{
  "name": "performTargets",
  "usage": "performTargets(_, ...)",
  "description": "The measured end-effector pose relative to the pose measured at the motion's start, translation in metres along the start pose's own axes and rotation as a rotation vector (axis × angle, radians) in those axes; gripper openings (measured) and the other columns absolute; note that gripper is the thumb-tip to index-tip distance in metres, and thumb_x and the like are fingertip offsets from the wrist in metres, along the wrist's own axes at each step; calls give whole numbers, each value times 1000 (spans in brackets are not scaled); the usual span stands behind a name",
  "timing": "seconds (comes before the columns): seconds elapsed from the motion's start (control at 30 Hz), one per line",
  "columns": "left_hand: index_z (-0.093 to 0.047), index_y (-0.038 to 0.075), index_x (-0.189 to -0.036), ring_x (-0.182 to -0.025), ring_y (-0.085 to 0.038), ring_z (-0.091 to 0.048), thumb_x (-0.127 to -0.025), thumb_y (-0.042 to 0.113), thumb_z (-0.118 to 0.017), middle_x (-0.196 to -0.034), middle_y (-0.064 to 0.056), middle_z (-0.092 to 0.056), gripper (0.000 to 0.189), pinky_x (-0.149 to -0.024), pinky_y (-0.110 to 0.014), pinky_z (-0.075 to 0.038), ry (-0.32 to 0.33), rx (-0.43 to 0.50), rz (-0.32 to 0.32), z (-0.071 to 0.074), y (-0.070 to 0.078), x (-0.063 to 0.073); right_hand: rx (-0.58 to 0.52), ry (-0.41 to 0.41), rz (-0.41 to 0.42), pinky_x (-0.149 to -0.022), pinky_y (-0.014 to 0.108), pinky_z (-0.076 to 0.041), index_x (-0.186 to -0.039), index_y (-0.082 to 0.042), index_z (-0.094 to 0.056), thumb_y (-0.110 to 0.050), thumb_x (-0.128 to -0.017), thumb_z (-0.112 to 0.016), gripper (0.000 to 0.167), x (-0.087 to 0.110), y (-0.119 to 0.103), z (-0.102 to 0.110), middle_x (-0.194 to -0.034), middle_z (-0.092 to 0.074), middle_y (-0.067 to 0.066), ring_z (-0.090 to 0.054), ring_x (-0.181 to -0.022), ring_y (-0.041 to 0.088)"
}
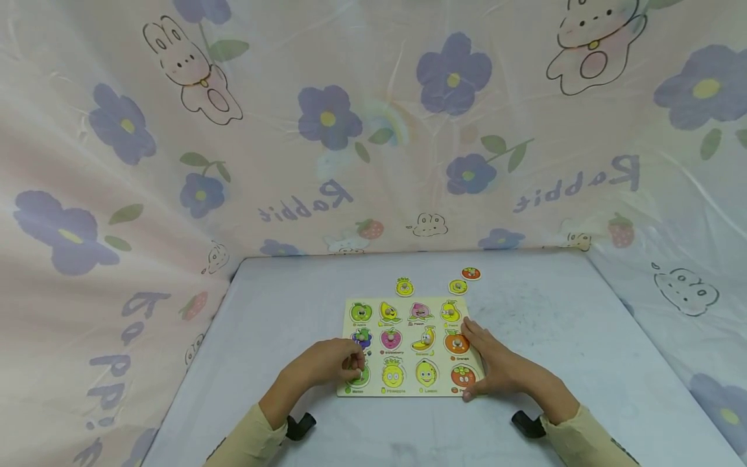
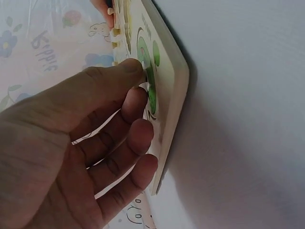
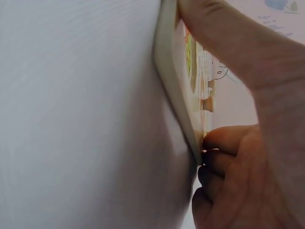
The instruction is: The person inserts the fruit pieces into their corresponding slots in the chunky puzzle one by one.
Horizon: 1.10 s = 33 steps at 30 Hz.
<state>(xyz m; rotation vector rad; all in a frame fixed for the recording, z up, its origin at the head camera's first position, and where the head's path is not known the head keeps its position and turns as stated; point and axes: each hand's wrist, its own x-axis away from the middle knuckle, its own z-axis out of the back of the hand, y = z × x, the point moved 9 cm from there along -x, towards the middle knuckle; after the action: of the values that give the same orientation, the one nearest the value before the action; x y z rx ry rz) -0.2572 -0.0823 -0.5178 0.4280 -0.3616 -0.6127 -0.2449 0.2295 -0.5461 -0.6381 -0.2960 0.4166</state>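
Note:
A pale wooden fruit peg puzzle board (image 1: 379, 392) lies flat on the white table. At its near left corner my left hand (image 1: 335, 364) pinches the small knob of the green melon piece (image 2: 151, 90) between thumb and index finger; the melon lies in its slot, partly hidden by the fingers. My right hand (image 1: 496, 363) holds the board's right side, thumb at the near corner and fingertips along the edge. Loose beyond the board are a pineapple piece (image 1: 404, 287), a lemon piece (image 1: 458, 287) and a red tomato-like piece (image 1: 471, 273).
Several knobbed fruit pieces sit in the board, among them an apple (image 1: 360, 312), a peach (image 1: 420, 312) and a strawberry (image 1: 391, 339). A printed curtain (image 1: 385, 162) rises behind the table (image 1: 292, 292). Black wrist mounts (image 1: 300, 427) sit below both hands.

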Motion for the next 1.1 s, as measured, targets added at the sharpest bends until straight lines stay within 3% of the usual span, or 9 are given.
performTargets(0.3, -70, 27, -91, -74, -3, -54, -98, 28, -81, -81, 15, -61, 14, -70, -24, -49, -22, 54, 22, -1, -3, -3, 1, 7, 2, -126, 72, -18, -169, 4, -18, -58, -64, -100, 147, 1, 1, 0, -178, -8, 25, -8, -160, 56)
performTargets(0.47, -70, 27, -93, -75, -4, -53, -100, 28, -78, -80, 14, -60, 10, -68, -25, -48, -4, 57, -2, 1, -4, -9, -9, -4, -12, -126, 72, -18, -169, 3, -18, -58, -64, -100, 146, 1, 2, -1, -178, -7, 25, -7, -161, 55)
performTargets(0.83, -73, 22, -105, -85, -5, -58, -104, 25, -74, -93, 15, -64, 4, -76, -26, -54, 138, 18, -57, 25, 3, -34, -3, 0, -5, -126, 72, -17, -170, 3, -16, -57, -64, -100, 148, -1, 2, -1, -178, -6, 24, -6, -161, 55)
performTargets(1.1, -75, 18, -115, -111, -22, -66, -104, 25, -74, -118, 2, -72, 13, -98, -44, -57, 265, -14, -27, 44, 0, -54, -12, -7, -6, -126, 73, -18, -170, 2, -16, -57, -65, -101, 147, 0, 2, -1, -178, -6, 24, -6, -161, 54)
